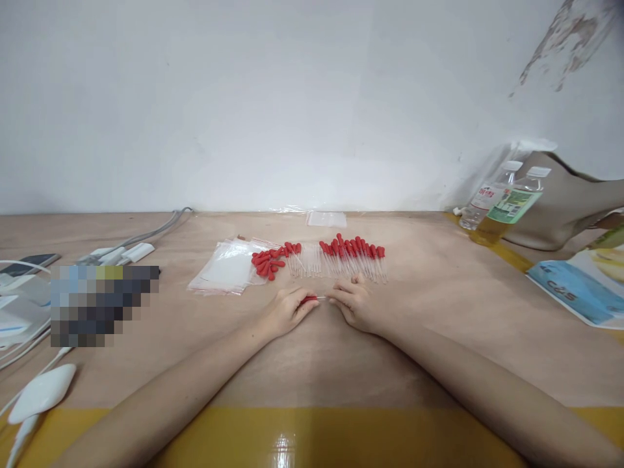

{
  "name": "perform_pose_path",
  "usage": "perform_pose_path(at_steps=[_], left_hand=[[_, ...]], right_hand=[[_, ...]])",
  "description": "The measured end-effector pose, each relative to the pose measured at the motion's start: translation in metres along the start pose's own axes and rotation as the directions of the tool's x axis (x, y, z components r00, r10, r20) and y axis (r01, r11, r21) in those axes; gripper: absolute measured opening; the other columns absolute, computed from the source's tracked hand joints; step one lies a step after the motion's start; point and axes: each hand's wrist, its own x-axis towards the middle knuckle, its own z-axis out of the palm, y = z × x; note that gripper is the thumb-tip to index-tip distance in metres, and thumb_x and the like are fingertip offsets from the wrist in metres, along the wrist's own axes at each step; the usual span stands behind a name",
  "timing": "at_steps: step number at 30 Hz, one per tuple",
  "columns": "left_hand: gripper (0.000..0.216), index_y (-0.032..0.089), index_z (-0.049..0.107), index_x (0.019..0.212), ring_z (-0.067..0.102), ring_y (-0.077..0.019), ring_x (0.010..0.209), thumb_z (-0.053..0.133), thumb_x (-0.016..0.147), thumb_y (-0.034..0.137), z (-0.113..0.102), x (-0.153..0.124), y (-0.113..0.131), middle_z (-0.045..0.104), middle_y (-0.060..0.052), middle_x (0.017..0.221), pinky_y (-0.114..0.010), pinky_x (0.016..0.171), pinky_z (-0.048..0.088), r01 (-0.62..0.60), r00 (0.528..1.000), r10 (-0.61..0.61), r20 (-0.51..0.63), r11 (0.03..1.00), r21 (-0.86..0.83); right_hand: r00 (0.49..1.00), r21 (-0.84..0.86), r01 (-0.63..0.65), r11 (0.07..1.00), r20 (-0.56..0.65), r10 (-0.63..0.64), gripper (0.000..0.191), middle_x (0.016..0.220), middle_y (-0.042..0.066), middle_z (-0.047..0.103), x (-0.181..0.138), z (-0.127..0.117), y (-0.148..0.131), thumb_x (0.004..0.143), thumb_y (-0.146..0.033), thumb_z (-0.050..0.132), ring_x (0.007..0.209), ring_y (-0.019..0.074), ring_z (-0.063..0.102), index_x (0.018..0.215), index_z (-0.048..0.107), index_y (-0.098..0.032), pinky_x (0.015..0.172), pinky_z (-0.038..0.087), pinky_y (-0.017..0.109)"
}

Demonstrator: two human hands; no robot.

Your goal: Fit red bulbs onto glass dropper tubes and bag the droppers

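Toward the far right corner of the table (453,292), two bottles (509,208) stand beside a greyish bag (556,205), with a blue pack (575,292) nearer the right edge. Toward the left edge lie a phone (34,263), white plugs (139,252) and cables (154,233); toward the near left corner, a rounded white gadget (43,393).

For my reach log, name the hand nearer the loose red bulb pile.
Left. The left hand is in front of the bulb pile, slightly right; the right hand is farther right.

Droppers (359,258) bar way ahead; passage right, toward 2 bottles (511,207).
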Motion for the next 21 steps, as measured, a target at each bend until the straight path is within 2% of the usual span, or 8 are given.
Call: perform_pose_path(at_steps=[5,9,13,16,18,19,21], left_hand=[[0.018,0.016,0.056,0.087,0.056,-0.0143,0.074,0.042,0.087,0.028,-0.001,0.002,0.001,0.061,-0.004,0.079,-0.026,0.068,0.044,-0.05,0.998,0.049,0.05,0.999,0.013],[0.016,0.016,0.055,0.089,0.055,-0.0149,0.076,0.043,0.087,0.026,-0.002,0.004,-0.003,0.061,-0.004,0.08,-0.027,0.07,0.045,-0.119,0.992,0.118,0.033,0.992,0.031],[0.015,0.017,0.056,0.093,0.055,-0.0161,0.08,0.046,0.085,0.026,-0.004,0.006,-0.009,0.061,-0.005,0.085,-0.029,0.073,0.045,-0.177,0.984,0.178,-0.011,0.982,0.069],[0.023,0.018,0.052,0.104,0.053,-0.0189,0.091,0.048,0.084,0.027,-0.012,0.005,-0.014,0.059,-0.007,0.098,-0.034,0.081,0.043,-0.097,0.985,0.116,-0.129,0.984,0.151],[0.029,0.018,0.05,0.109,0.05,-0.0206,0.095,0.05,0.082,0.028,-0.017,0.005,-0.019,0.056,-0.008,0.102,-0.036,0.085,0.041,-0.006,0.982,0.047,-0.182,0.976,0.219],[0.029,0.018,0.05,0.109,0.049,-0.0212,0.096,0.05,0.082,0.029,-0.02,0.004,-0.021,0.056,-0.008,0.102,-0.036,0.085,0.04,0.033,0.982,0.016,-0.186,0.966,0.257],[0.027,0.018,0.052,0.105,0.049,-0.022,0.094,0.051,0.081,0.029,-0.024,0.003,-0.025,0.056,-0.007,0.097,-0.036,0.084,0.04,0.105,0.983,-0.045,-0.18,0.936,0.337]], right_hand=[[1.0,0.028,0.015,0.999,0.022,-0.016,0.026,0.078,0.005,0.058,0.001,0.006,-0.001,0.087,-0.017,0.035,0.065,0.0124,0.045,0.09,0.061,-0.017,0.07,0.026,0.03],[0.998,0.02,-0.004,1.0,0.059,0.003,0.026,0.077,0.004,0.058,0.004,0.005,-0.004,0.087,-0.016,0.035,0.064,0.0116,0.044,0.083,0.06,-0.015,0.071,0.026,0.03],[0.995,-0.023,-0.042,0.999,0.093,0.044,0.023,0.075,0.004,0.059,0.011,-0.007,-0.009,0.085,-0.023,0.042,0.069,0.0133,0.048,0.076,0.063,-0.017,0.069,0.027,0.03],[0.979,0.034,-0.163,0.986,0.132,0.158,0.023,0.075,0.004,0.061,0.018,-0.018,-0.003,0.083,-0.024,0.045,0.069,0.0136,0.051,0.073,0.064,-0.017,0.064,0.03,0.027],[0.945,0.126,-0.317,0.94,0.132,0.301,0.024,0.071,0.003,0.062,0.025,-0.022,0.009,0.082,-0.025,0.044,0.065,0.0126,0.053,0.072,0.064,-0.018,0.061,0.033,0.024],[0.913,0.165,-0.405,0.899,0.119,0.39,0.024,0.069,0.002,0.062,0.029,-0.023,0.015,0.082,-0.026,0.045,0.064,0.0125,0.054,0.071,0.064,-0.018,0.06,0.035,0.024],[0.82,0.203,-0.57,0.797,0.066,0.569,0.022,0.071,0.002,0.064,0.04,-0.021,0.028,0.08,-0.029,0.046,0.067,0.0136,0.056,0.071,0.064,-0.018,0.06,0.037,0.023]])
